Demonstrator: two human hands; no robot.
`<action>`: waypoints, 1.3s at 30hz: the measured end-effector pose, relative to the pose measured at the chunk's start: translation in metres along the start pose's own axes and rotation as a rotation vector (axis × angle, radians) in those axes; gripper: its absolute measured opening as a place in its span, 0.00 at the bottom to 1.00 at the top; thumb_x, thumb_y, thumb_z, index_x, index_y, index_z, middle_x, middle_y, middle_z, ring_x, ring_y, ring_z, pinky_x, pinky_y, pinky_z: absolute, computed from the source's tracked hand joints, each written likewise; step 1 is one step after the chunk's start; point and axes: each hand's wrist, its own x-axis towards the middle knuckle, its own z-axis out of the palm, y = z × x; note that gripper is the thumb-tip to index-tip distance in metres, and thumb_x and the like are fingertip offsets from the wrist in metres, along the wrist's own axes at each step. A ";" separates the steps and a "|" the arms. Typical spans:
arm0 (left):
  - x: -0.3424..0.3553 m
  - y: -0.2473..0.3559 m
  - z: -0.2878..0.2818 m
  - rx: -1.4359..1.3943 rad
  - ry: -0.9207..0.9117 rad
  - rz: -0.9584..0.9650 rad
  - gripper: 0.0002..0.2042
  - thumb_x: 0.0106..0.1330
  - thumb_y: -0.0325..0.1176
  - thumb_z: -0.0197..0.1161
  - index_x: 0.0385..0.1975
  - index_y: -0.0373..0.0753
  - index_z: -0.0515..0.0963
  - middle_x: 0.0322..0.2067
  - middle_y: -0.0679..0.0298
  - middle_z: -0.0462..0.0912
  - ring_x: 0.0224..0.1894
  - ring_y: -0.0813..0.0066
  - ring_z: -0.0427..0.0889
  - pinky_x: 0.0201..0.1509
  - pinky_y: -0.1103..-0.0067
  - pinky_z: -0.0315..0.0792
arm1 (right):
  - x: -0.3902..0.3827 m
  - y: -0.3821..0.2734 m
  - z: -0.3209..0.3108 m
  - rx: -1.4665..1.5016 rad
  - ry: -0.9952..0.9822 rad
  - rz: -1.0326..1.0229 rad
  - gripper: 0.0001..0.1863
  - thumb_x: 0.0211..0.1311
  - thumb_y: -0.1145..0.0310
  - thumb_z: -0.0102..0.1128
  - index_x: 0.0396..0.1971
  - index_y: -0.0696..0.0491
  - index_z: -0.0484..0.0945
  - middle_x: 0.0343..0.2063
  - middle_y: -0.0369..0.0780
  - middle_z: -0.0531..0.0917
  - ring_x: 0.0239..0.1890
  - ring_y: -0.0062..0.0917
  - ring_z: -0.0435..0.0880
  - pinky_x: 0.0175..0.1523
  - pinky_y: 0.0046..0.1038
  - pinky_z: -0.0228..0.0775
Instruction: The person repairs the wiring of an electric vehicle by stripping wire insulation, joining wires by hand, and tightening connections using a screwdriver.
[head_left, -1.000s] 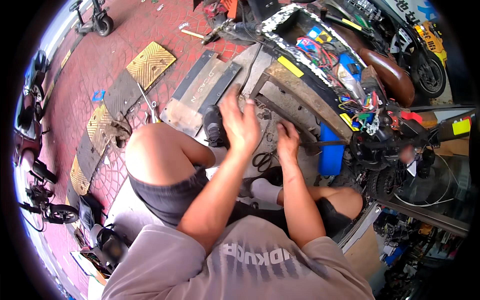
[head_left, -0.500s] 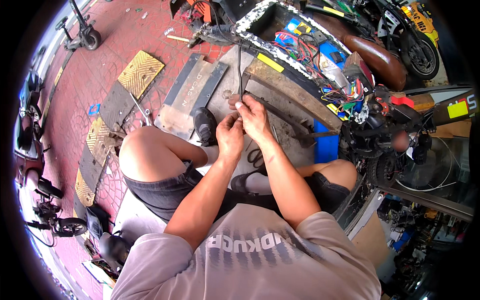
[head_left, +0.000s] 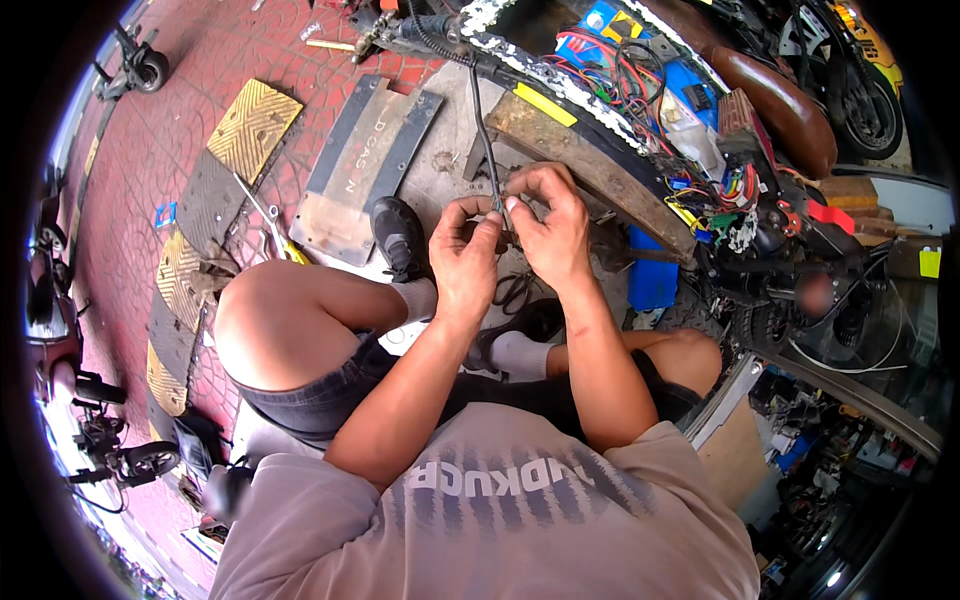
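Note:
A dark cable hangs from the opened scooter body, whose bay is full of coloured wires and blue parts. My left hand pinches the cable's lower part between thumb and fingers. Just right of it, my right hand also grips the cable, thumb against it and fingers curled. Whether anything small is held with the cable is too small to tell. Below and between my wrists lies a loop of dark cord. A wooden beam runs beside the scooter body, behind my right hand.
A metal plate lies ahead on the left, near my black shoe. Pliers and tools lie beside rubber ramps. A blue box stands at right. Parked scooters line the left; a motorbike wheel stands back right.
A second ago my hands were apart and open. They came together on the cable, and my right hand has since shifted slightly right, with its fingers curled higher.

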 end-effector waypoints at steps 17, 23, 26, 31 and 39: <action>0.024 0.068 -0.014 0.057 -0.475 -0.015 0.04 0.72 0.29 0.63 0.36 0.36 0.81 0.29 0.66 0.84 0.30 0.79 0.82 0.34 0.79 0.79 | -0.030 -0.075 -0.016 -0.379 0.140 -0.016 0.12 0.54 0.70 0.71 0.39 0.53 0.83 0.37 0.44 0.82 0.44 0.45 0.83 0.50 0.47 0.74; 0.035 0.070 -0.012 0.318 -0.453 0.166 0.04 0.69 0.28 0.61 0.33 0.36 0.79 0.28 0.67 0.81 0.30 0.79 0.79 0.34 0.79 0.75 | -0.020 -0.073 -0.025 -0.326 0.023 -0.010 0.11 0.54 0.71 0.69 0.38 0.55 0.82 0.38 0.47 0.85 0.44 0.47 0.85 0.49 0.46 0.76; 0.027 0.061 -0.017 0.298 -0.369 0.114 0.04 0.67 0.29 0.61 0.31 0.37 0.78 0.27 0.68 0.79 0.29 0.80 0.78 0.33 0.79 0.74 | -0.015 -0.064 -0.024 -0.330 -0.051 -0.024 0.11 0.54 0.72 0.69 0.37 0.55 0.81 0.38 0.47 0.85 0.44 0.48 0.84 0.49 0.46 0.76; 0.032 0.014 -0.018 0.166 -0.145 0.221 0.03 0.61 0.25 0.63 0.28 0.35 0.77 0.24 0.70 0.77 0.27 0.84 0.73 0.30 0.83 0.67 | -0.015 -0.045 -0.016 -0.362 -0.167 0.025 0.11 0.54 0.72 0.67 0.37 0.57 0.80 0.40 0.48 0.83 0.46 0.49 0.83 0.50 0.46 0.76; 0.037 0.014 -0.027 0.172 -0.080 0.030 0.01 0.60 0.20 0.62 0.28 0.32 0.78 0.26 0.70 0.80 0.30 0.85 0.74 0.35 0.84 0.69 | -0.009 0.004 0.008 -0.074 -0.320 0.116 0.13 0.52 0.71 0.69 0.36 0.60 0.78 0.37 0.48 0.84 0.45 0.48 0.83 0.49 0.43 0.75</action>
